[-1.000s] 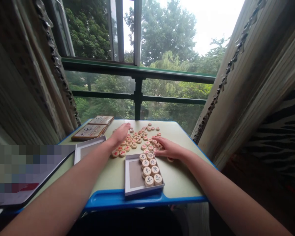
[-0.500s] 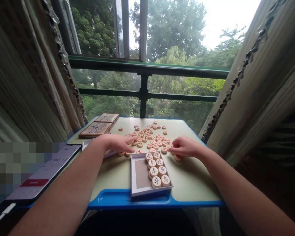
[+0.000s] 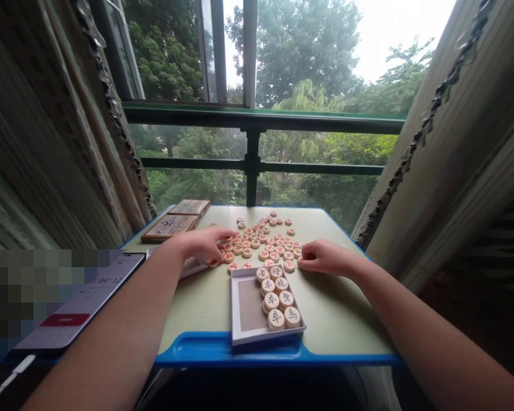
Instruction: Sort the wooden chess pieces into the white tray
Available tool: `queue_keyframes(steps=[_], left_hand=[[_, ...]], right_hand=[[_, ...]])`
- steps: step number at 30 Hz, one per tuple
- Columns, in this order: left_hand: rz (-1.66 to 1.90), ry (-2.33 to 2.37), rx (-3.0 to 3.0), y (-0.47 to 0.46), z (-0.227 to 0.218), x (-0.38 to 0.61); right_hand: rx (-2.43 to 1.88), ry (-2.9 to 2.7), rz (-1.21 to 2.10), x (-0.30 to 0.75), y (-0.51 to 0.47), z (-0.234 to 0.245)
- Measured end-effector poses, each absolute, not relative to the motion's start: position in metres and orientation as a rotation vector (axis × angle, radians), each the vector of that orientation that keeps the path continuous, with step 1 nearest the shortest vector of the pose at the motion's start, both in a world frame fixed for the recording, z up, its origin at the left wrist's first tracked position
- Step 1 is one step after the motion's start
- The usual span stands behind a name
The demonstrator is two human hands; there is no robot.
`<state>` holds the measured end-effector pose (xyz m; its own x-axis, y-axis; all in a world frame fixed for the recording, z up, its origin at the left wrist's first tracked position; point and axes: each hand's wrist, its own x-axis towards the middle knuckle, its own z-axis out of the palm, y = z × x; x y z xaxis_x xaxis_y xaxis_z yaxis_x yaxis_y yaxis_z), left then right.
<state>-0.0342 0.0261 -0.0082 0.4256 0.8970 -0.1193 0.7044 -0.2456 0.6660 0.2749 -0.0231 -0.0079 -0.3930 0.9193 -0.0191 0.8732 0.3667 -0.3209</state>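
Observation:
Wooden xiangqi pieces (image 3: 255, 244) with red or black characters lie scattered across the table. At their left edge is my left hand (image 3: 208, 242), thumb and fingers apart, close against a few red-marked pieces. My right hand (image 3: 321, 257) rests at the right edge with its fingers curled in, beside a black-marked piece (image 3: 289, 265); whatever its fingers may hold is hidden. Between my forearms sits a shallow white box (image 3: 248, 308), with black-marked pieces (image 3: 276, 318) in two columns along its right side, some of them stacked.
A folded wooden board (image 3: 171, 225) lies at the back left. Another white box (image 3: 192, 267) is partly beneath my left arm. A phone (image 3: 85, 302) with a cable stands at the left. The table (image 3: 346, 319) has a blue rim; a window and curtains surround it.
My left hand has drawn its fingers inward at the pile's left edge. The red-marked piece under my right hand is out of sight now. The view has shifted slightly.

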Motion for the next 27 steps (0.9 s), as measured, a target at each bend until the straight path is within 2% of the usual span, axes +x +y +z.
queue_keyframes(steps=[8, 15, 19, 23, 27], left_hand=[[0.833, 1.457, 2.135, 0.045, -0.028, -0.017], [0.68, 1.664, 2.222, 0.051, -0.035, -0.012], [0.786, 1.673, 2.264, 0.043, -0.025, -0.007], [1.025, 1.497, 2.071, 0.035, -0.017, 0.0], [1.186, 1.278, 1.586, 0.031, -0.016, 0.008]], right_hand=[[-1.461, -2.396, 0.231, 0.273, -0.026, -0.008], [-1.431, -2.386, 0.186, 0.271, -0.024, -0.015], [-1.427, -2.368, 0.186, 0.271, -0.023, -0.016], [-1.426, -2.364, 0.177, 0.271, -0.022, -0.016], [-1.421, -2.357, 0.157, 0.271, -0.021, -0.016]])
